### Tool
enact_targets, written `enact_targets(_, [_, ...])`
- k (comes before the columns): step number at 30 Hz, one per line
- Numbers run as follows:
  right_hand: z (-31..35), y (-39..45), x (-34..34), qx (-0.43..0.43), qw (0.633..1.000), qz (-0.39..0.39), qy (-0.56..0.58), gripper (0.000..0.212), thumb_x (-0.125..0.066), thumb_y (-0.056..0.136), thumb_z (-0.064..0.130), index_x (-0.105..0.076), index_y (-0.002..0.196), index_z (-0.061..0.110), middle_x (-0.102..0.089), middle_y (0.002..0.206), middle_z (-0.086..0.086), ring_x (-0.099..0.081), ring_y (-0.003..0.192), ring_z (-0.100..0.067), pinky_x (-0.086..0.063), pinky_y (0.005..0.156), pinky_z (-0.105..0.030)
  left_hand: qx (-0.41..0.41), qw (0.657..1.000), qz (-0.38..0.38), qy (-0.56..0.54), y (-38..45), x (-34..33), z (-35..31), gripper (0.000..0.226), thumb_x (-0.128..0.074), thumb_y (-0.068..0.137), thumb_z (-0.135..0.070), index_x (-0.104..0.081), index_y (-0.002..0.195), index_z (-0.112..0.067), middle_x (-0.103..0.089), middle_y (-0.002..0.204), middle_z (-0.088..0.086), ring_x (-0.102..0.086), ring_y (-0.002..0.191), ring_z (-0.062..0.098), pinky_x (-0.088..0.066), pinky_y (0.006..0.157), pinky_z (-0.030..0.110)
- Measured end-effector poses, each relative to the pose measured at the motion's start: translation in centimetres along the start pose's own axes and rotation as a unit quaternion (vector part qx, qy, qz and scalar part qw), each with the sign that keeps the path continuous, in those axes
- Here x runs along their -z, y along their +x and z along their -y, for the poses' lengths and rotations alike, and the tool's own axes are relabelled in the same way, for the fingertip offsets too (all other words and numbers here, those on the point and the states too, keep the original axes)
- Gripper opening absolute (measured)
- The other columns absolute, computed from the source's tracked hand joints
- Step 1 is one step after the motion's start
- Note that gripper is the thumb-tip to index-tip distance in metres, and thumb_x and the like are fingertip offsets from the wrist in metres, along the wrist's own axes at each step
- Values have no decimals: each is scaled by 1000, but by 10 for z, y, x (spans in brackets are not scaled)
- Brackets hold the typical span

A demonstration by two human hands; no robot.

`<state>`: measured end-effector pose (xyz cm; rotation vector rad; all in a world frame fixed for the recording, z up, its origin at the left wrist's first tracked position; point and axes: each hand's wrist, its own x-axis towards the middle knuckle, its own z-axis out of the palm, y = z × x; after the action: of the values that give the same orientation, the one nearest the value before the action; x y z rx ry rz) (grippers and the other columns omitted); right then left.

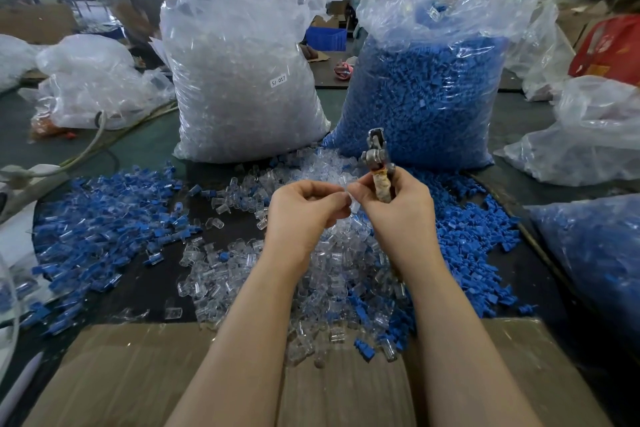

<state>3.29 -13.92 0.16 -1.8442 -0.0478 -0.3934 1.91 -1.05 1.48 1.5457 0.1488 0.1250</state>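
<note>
A small clear piece [355, 206] is pinched by the fingers of the left hand [301, 215]. A metal tool [378, 165] is gripped in the right hand [398, 210], in front of the blue bag [422, 97].

A small white label [278, 81] on the clear-parts bag [239, 80] apparently reads "SJ 017".

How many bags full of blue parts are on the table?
2. The upright bag stands behind the right hand; the lying bag is at the right edge. Others may be hidden.

Bare forearms [249, 322], bare left hand [301, 215], right hand [398, 215]
</note>
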Motion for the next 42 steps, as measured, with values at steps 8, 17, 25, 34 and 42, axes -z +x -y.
enact_targets(8, [-2,0,-1,-3,1000,-12,16,16,-75,85,24,-63,75,28,-66,69,10,-62,68,-6,-50,65,-28,-26,999,-13,-32,-1,-4,0,6,-76,81,-3,-73,84,-7,-74,71,6,-73,67,14,-53,60,16])
enact_targets(17, [3,1,1,4,1000,-12,-25,12,-72,86,24,-63,77,24,-62,66,7,-53,60,-8,-44,58,-28,-119,991,-57,24,-1,-4,-1,12,-78,80,-6,-74,79,-17,-75,71,1,-73,70,15,-59,69,26])
enact_targets(25, [13,1,5,15,998,5,-66,13,-70,86,23,-62,76,22,-58,62,8,-49,54,-5,-40,53,-25,-219,959,-89,156,-2,-7,3,14,-80,79,-16,-74,78,-28,-71,70,-16,-67,67,-4,-55,66,15])
enact_targets(34, [21,-1,11,-21,996,75,-38,13,-65,86,14,-69,84,26,-72,79,-2,-68,83,-28,-57,77,-48,-180,973,-92,114,3,-5,6,9,-80,80,-17,-73,78,-22,-72,71,-9,-70,69,5,-56,66,19])
enact_targets(42, [15,-1,22,-45,981,151,-112,12,-64,87,21,-68,91,11,-71,86,-13,-65,88,-36,-53,80,-51,-128,989,-67,-29,5,2,4,8,-73,85,-4,-70,82,-11,-74,71,2,-72,67,12,-55,66,18])
